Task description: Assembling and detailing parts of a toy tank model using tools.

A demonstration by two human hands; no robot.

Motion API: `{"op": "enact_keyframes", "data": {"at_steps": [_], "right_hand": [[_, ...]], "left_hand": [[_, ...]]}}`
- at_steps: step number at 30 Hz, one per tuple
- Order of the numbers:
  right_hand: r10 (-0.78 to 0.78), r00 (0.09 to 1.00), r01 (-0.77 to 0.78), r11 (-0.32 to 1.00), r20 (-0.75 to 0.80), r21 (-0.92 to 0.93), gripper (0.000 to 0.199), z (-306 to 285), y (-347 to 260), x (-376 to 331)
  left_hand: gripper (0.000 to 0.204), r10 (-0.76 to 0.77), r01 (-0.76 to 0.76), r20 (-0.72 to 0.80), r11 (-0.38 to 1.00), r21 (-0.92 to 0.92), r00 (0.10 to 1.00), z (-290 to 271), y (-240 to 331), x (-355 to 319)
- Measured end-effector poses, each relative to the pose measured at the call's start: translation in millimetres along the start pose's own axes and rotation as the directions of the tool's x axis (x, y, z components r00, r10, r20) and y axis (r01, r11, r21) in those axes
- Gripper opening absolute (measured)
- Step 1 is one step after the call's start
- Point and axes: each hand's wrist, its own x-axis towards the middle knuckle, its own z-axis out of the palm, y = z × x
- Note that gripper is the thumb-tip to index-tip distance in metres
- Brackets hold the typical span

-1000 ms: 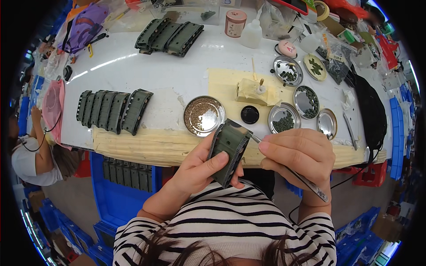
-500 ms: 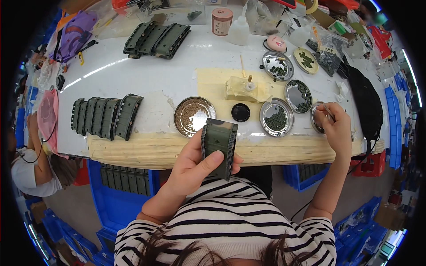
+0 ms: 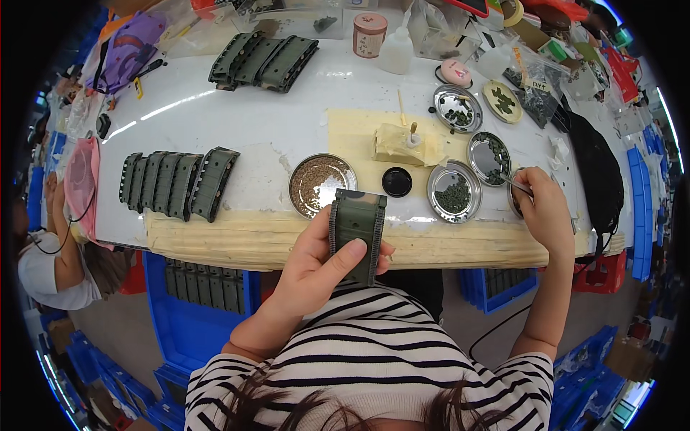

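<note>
Your left hand (image 3: 316, 262) grips a dark green tracked model part (image 3: 356, 233) upright over the near edge of the table (image 3: 273, 129), thumb across its face. Your right hand (image 3: 546, 212) is closed around a thin tool (image 3: 519, 184), its tip at the rightmost small metal dish (image 3: 519, 194) of tiny green pieces. Judging by the row of similar parts (image 3: 176, 183) at left and another batch (image 3: 262, 61) at the far side, several look finished; this one seems mid-work, with a piece yet to be fetched and fitted.
</note>
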Motion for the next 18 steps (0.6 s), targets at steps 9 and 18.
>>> {"op": "enact_keyframes", "data": {"at_steps": [9, 18], "right_hand": [[-0.058, 0.996, 0.052, 0.995, -0.068, -0.086, 0.013, 6.1, 10.9, -5.4], [0.044, 0.993, -0.045, 0.999, -0.109, -0.012, 0.011, 1.0, 20.5, -7.7]], "left_hand": [[0.041, -0.003, 0.003, -0.007, 1.000, 0.024, 1.000, 1.3, 1.2, 0.0], [0.039, -0.020, 0.021, -0.016, 0.999, 0.041, 1.000, 2.3, 2.5, 1.3]]}}
